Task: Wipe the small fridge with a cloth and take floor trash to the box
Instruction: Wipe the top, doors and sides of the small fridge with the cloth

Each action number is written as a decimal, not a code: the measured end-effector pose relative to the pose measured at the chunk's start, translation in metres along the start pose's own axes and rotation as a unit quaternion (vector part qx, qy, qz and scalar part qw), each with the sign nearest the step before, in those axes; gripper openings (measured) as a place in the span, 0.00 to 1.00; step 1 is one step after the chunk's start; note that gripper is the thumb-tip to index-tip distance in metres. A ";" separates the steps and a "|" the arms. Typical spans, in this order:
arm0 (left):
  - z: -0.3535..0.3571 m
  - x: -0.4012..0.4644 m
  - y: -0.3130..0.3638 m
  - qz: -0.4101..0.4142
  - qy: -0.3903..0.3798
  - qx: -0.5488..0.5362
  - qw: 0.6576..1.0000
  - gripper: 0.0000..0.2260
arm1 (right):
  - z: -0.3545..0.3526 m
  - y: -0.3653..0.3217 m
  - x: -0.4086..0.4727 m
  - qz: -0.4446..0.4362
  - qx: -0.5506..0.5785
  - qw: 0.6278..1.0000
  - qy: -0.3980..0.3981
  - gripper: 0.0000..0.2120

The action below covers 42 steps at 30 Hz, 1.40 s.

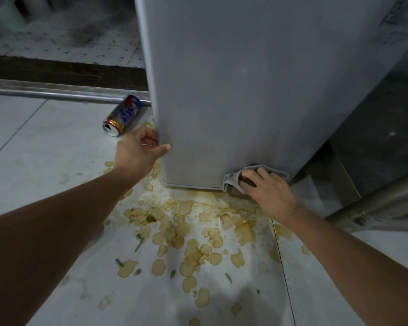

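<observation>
The small grey fridge (245,78) stands on the tiled floor and fills the upper middle of the head view. My left hand (139,151) grips its lower left corner edge, thumb on the front face. My right hand (269,191) presses a grey cloth (232,181) flat against the fridge's bottom right corner. An empty drink can (123,116), red, silver and blue, lies on its side on the floor just left of the fridge, beyond my left hand.
Yellow-brown stains (189,236) spread over the pale floor tiles in front of the fridge. A metal door rail (57,92) runs along the floor at the left. A dark metal frame (375,203) stands close on the right of the fridge.
</observation>
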<state>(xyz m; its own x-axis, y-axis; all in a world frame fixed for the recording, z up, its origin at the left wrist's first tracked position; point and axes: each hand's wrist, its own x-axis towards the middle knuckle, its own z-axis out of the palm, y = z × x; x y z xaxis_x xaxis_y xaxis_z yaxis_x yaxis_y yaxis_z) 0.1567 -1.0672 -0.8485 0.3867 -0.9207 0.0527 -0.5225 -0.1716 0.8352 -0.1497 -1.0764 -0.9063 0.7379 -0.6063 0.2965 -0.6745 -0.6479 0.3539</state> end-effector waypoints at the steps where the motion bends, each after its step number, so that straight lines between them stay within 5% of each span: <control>1: 0.001 -0.001 -0.001 -0.001 0.001 -0.002 1.000 0.10 | -0.005 0.002 0.001 0.026 0.019 0.999 0.022 0.27; 6: 0.005 -0.003 -0.007 -0.023 -0.006 -0.032 0.999 0.10 | -0.025 0.029 0.002 0.298 0.148 0.925 0.182 0.11; 9: 0.007 -0.004 -0.009 -0.029 -0.006 -0.037 0.999 0.10 | -0.009 0.026 -0.005 0.255 0.015 0.949 0.183 0.15; 12: 0.008 -0.005 -0.007 -0.033 0.000 -0.040 0.999 0.11 | 0.014 0.013 -0.030 0.239 -0.007 0.969 0.064 0.20; 15: 0.008 -0.006 -0.008 -0.029 0.003 -0.030 0.999 0.11 | 0.016 0.005 -0.040 0.330 0.078 0.941 0.008 0.16; 19: 0.013 -0.009 -0.016 -0.016 -0.012 0.007 1.000 0.12 | -0.004 0.013 -0.019 0.461 0.146 0.858 0.176 0.14; 21: 0.017 -0.009 -0.021 -0.018 -0.014 0.019 1.000 0.11 | -0.005 0.012 -0.014 0.483 0.147 0.841 0.196 0.14; 27: 0.021 -0.005 -0.029 -0.027 -0.011 0.025 0.999 0.12 | 0.029 -0.008 -0.016 0.548 0.165 0.817 0.074 0.13; 30: 0.020 -0.005 -0.029 -0.034 -0.013 0.019 0.999 0.12 | 0.039 -0.012 -0.013 0.621 0.212 0.755 0.010 0.21; 36: 0.017 -0.004 -0.025 -0.023 -0.017 0.044 0.999 0.12 | 0.035 -0.014 0.017 0.744 0.289 0.601 0.052 0.28; 42: 0.018 -0.001 -0.026 -0.016 -0.012 0.068 0.997 0.12 | 0.034 -0.082 0.061 0.703 0.292 0.645 0.054 0.24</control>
<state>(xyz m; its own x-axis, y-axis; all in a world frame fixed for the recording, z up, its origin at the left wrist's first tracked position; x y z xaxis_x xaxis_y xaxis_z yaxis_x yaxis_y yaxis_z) 0.1564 -1.0682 -0.8804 0.3881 -0.9215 0.0132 -0.6095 -0.2459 0.7537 -0.0503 -1.0764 -0.9476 -0.6385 -0.7689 0.0314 -0.5484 0.4261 -0.7195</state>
